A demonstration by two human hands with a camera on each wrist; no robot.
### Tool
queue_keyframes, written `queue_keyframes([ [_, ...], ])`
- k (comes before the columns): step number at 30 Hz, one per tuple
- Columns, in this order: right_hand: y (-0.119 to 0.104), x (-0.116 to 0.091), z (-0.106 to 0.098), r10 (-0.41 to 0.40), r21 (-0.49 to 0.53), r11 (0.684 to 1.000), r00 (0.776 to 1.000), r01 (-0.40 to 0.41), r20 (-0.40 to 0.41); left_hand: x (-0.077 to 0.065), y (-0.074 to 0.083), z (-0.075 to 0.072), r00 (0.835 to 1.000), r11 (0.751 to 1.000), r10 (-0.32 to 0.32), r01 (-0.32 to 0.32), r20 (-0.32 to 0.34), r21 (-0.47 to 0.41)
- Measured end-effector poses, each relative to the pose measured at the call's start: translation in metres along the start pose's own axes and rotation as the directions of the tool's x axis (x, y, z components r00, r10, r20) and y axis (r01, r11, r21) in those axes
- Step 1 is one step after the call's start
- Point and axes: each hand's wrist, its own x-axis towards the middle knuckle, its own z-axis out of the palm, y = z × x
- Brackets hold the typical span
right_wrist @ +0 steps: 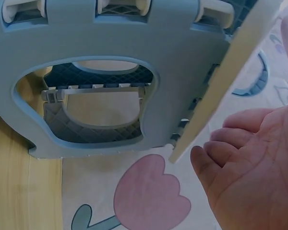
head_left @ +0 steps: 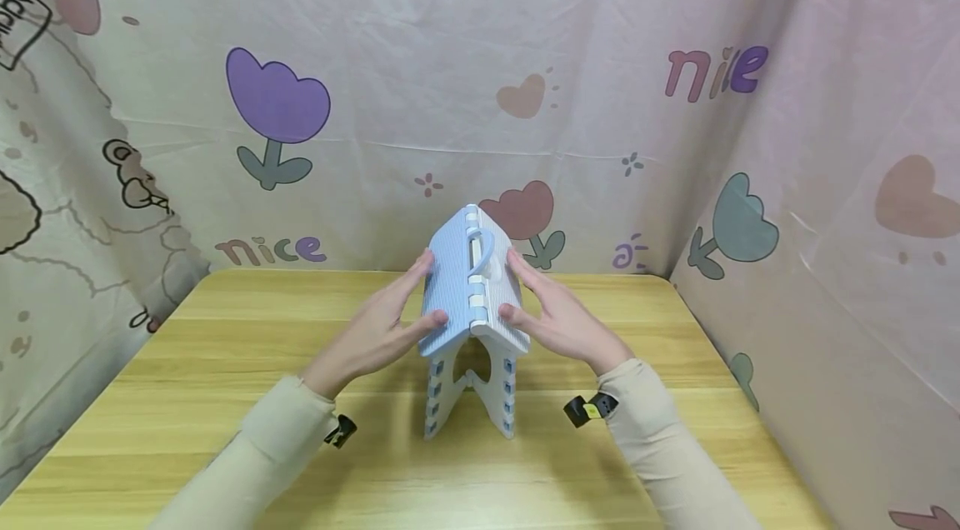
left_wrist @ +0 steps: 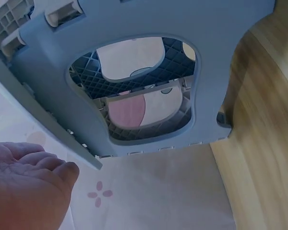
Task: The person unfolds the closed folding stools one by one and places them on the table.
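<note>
A blue and white folding step stool [head_left: 447,284] stands half folded, its two top panels sloping down from a hinged ridge like a roof. A light blue carry loop [head_left: 491,248] sticks up at that ridge. My left hand [head_left: 378,332] lies along the blue panel with fingers and thumb spread. On the white panel rests my right hand [head_left: 562,317], its fingers extended the same way. Both wrist views show a blue leg panel [left_wrist: 216,62] with a large cut-out and hinge lugs at its top. Lattice ribs show through the cut-out.
The stool's feet stand on a light wooden table [head_left: 225,380]. Behind the table's back edge hangs a printed curtain [head_left: 420,80] with flowers and hearts, and it runs along the sides too. Dark straps [head_left: 592,409] hang at both cuffs.
</note>
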Motion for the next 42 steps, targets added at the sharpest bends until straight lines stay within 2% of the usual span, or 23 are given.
queue_keyframes([
  [12, 0.001, 0.007, 0.000, -0.006, -0.007, 1.000, 0.998, 0.006, 0.054, 0.009, -0.001, 0.003, 0.999, 0.998, 0.000, 0.003, 0.039, -0.069],
  [19, 0.003, 0.008, 0.000, 0.004, -0.004, 1.000, 0.998, -0.004, 0.069, 0.011, 0.000, 0.000, 0.998, 0.997, -0.011, 0.016, 0.067, -0.072],
  [29, 0.003, 0.008, -0.005, -0.003, -0.015, 1.000, 0.997, 0.004, 0.082, 0.016, 0.004, -0.009, 0.992, 1.000, -0.003, 0.005, 0.129, -0.012],
  [38, 0.000, 0.008, -0.013, -0.017, -0.034, 0.999, 0.993, 0.021, 0.120, 0.019, 0.011, -0.019, 0.981, 0.999, 0.028, -0.035, 0.194, 0.033],
  [42, 0.000, 0.010, -0.013, -0.011, -0.012, 1.000, 0.991, 0.013, 0.131, 0.018, 0.011, -0.021, 0.982, 0.999, 0.011, -0.017, 0.187, 0.031],
])
